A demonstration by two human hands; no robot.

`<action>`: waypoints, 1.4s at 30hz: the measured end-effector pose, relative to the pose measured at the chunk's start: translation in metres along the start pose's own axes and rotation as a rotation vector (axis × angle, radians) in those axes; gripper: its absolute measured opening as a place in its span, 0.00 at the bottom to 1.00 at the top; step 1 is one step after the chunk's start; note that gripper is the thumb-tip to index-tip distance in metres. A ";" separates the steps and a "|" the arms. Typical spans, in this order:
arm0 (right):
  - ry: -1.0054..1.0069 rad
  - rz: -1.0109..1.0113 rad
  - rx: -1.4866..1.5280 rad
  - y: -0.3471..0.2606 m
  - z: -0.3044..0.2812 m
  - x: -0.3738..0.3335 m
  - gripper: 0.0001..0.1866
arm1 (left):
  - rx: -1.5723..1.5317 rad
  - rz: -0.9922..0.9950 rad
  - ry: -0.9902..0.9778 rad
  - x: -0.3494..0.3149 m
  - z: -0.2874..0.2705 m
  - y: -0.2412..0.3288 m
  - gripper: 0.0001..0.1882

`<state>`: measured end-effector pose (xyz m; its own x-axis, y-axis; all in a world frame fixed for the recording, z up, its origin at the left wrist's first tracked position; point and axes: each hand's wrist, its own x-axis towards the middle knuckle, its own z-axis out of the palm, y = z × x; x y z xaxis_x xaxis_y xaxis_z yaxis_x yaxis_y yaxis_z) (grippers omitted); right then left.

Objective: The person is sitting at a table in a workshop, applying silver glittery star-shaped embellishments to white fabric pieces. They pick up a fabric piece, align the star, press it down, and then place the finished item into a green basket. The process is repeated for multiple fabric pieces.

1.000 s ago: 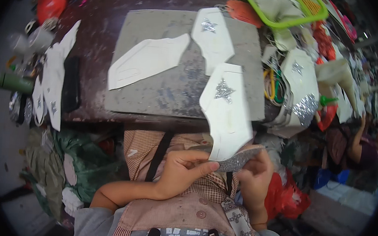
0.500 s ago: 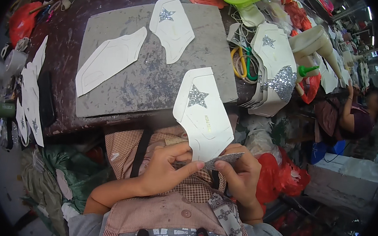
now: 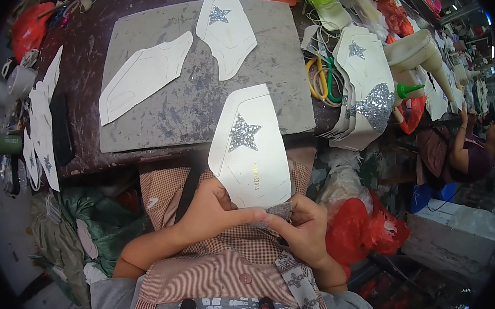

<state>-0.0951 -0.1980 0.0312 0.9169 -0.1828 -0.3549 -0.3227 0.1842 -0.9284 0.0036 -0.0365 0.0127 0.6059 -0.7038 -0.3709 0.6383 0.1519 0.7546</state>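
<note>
Between both hands, over my lap, is a white shoe-upper piece (image 3: 256, 149) with a silver glitter star and small gold print. A silver glitter patch (image 3: 281, 211) lies at its lower end, partly covered by my fingers. My left hand (image 3: 214, 210) is closed on the lower left of the piece, its thumb stretched toward the middle. My right hand (image 3: 306, 226) pinches the glitter patch and the lower right edge. The two thumb tips meet at that edge. Beyond, a second star piece (image 3: 227, 37) and a plain white piece (image 3: 146, 80) lie on a grey board (image 3: 162, 127).
Right of the board stands a stack of white star pieces (image 3: 362, 62) with glitter ends. Beside it are yellow-and-green-handled scissors (image 3: 321, 85) and a green-tipped glue bottle (image 3: 409, 90). More white pieces (image 3: 43, 121) lie at the left table edge. A co-worker (image 3: 474, 152) sits at far right.
The held piece has shifted left and turned its face more toward me. The glitter patch, raised at an angle before, now lies along the lower edge. My thumbs have come together.
</note>
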 end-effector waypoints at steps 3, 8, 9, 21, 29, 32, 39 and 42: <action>-0.009 0.045 -0.083 0.000 -0.002 0.002 0.08 | 0.194 0.021 0.020 -0.001 -0.001 -0.001 0.22; 0.001 0.007 -0.126 0.006 0.000 0.002 0.12 | 0.153 0.064 0.103 -0.006 0.006 -0.001 0.24; 0.004 -0.029 -0.253 0.005 -0.003 0.001 0.12 | 0.142 0.047 0.128 -0.007 0.007 -0.001 0.25; 0.067 -0.112 -0.035 -0.001 0.007 0.011 0.07 | 0.204 0.091 0.148 -0.012 0.011 0.000 0.32; -0.067 0.003 0.362 -0.005 -0.004 0.023 0.14 | 0.160 0.108 -0.007 -0.003 0.006 0.016 0.32; -0.114 -0.168 0.003 -0.014 -0.018 0.006 0.21 | 0.133 0.134 -0.078 0.007 0.024 0.048 0.31; 0.470 -0.536 -0.375 -0.105 -0.076 0.022 0.12 | -0.041 0.095 -0.371 0.097 0.091 0.119 0.38; 0.631 -0.550 -0.339 -0.074 -0.141 0.085 0.14 | -0.006 0.197 -0.059 0.132 0.070 0.089 0.41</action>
<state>-0.0262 -0.3639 0.0545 0.6948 -0.6752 0.2476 -0.0200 -0.3623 -0.9319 0.1064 -0.1647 0.0688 0.6906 -0.6995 -0.1835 0.5131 0.2952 0.8060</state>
